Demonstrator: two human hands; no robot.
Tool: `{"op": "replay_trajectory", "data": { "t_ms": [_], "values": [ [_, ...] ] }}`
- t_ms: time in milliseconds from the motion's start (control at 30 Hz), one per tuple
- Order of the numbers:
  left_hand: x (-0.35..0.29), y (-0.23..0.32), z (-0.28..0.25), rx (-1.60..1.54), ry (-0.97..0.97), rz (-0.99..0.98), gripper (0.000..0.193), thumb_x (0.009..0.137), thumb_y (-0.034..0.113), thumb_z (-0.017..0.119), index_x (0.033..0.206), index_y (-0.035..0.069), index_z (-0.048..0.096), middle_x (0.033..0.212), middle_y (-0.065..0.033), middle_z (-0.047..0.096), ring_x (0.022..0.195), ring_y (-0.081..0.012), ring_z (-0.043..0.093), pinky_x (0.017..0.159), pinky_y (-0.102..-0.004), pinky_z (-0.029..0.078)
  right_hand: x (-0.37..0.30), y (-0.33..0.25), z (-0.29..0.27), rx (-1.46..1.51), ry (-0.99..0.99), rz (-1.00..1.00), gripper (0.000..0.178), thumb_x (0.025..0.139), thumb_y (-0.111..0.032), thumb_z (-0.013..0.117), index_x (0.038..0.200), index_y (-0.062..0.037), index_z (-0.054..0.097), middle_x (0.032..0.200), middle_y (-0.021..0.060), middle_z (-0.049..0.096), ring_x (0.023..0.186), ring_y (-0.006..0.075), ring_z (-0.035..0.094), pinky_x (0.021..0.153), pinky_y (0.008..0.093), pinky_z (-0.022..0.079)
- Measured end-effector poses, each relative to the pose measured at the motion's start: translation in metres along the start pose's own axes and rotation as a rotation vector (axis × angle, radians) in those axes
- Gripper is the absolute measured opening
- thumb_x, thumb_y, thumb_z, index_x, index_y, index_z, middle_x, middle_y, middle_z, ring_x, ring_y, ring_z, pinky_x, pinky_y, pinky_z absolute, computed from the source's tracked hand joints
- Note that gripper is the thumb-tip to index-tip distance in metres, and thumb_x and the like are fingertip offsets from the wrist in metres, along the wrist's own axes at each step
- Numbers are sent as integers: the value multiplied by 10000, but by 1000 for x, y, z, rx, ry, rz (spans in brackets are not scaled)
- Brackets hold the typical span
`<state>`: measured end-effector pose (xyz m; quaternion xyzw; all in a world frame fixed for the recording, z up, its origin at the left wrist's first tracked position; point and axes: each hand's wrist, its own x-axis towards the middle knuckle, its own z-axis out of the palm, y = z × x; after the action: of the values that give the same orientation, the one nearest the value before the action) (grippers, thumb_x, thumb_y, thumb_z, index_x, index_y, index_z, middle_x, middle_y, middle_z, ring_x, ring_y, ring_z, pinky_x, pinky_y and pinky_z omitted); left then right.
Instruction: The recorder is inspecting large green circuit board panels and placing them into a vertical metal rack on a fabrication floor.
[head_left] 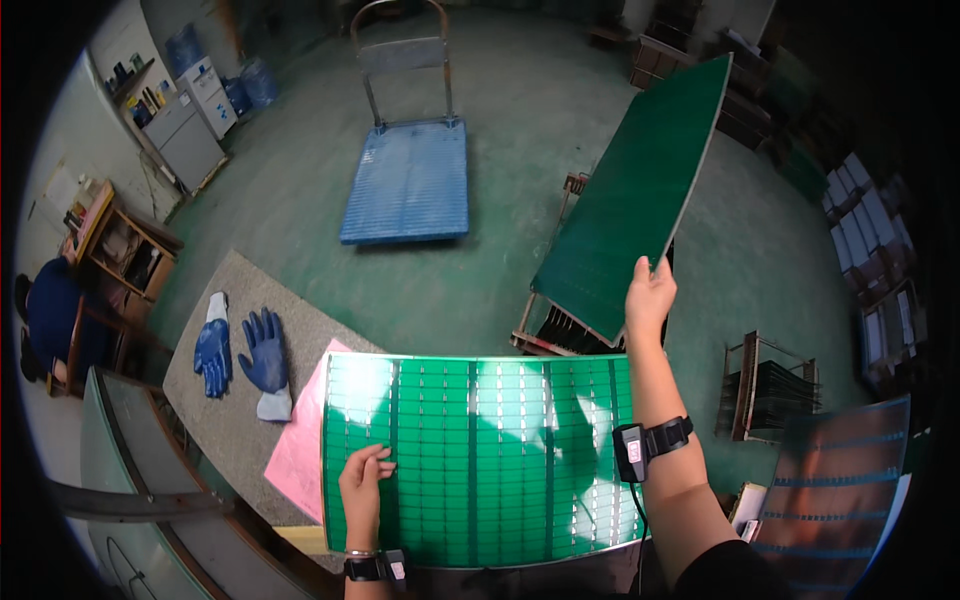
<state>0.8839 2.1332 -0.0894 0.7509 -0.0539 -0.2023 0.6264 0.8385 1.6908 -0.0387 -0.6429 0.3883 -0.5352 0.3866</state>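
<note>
A large green circuit board panel, marked with a grid of small rectangles and dark strips, lies in front of me and shines with reflected light. Over its left part is my left hand, fingers loosely curled in, with nothing visible in them. My right hand is stretched forward and grips the near right edge of a second, dark green panel. That panel stands tilted above a rack with thin slots; its lower edge is close to the rack. Both my wrists carry black straps with small devices.
Blue-coated gloves lie on a grey board beside a pink sheet. Beyond stands a blue platform trolley. Another rack and a copper-coloured panel are at right. A person sits at far left.
</note>
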Motion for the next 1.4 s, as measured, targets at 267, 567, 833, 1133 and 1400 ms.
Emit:
{"op": "replay_trajectory", "data": {
  "t_ms": [267,567,833,1133,1400],
  "values": [
    [-4,-13,-4,-86,50,-19,208,955,81,422,1067,-44,544,995,-150,615,807,-180,628,711,-264,516,-8,59,62,-150,-13,7,327,855,47,473,1176,22,529,973,194,655,878,264,657,759,296,479],
    [-5,-13,-3,-102,66,-32,205,954,71,417,1069,-44,541,991,-157,618,810,-180,630,722,-266,521,-22,72,74,-301,-104,10,427,814,60,492,1227,-40,530,932,214,648,845,316,654,729,337,493],
    [-6,-10,-4,-103,59,-33,207,956,74,414,1067,-48,540,990,-160,617,815,-183,628,724,-269,524,-19,70,76,-321,-121,12,410,819,57,498,1213,-50,539,892,198,657,798,304,659,714,329,490],
    [-5,-11,-5,-126,49,-35,211,957,85,421,1067,-48,542,986,-156,617,814,-182,629,722,-270,526,-16,88,69,-282,-89,20,387,827,45,505,1203,-41,542,920,183,661,825,273,662,734,322,490],
    [-5,-10,-6,-123,45,-28,208,958,109,434,1064,-33,542,976,-140,614,786,-158,622,712,-257,518,8,109,72,-212,-143,80,394,817,26,528,1198,-69,564,960,152,669,869,259,657,779,321,484]
  ]
}}
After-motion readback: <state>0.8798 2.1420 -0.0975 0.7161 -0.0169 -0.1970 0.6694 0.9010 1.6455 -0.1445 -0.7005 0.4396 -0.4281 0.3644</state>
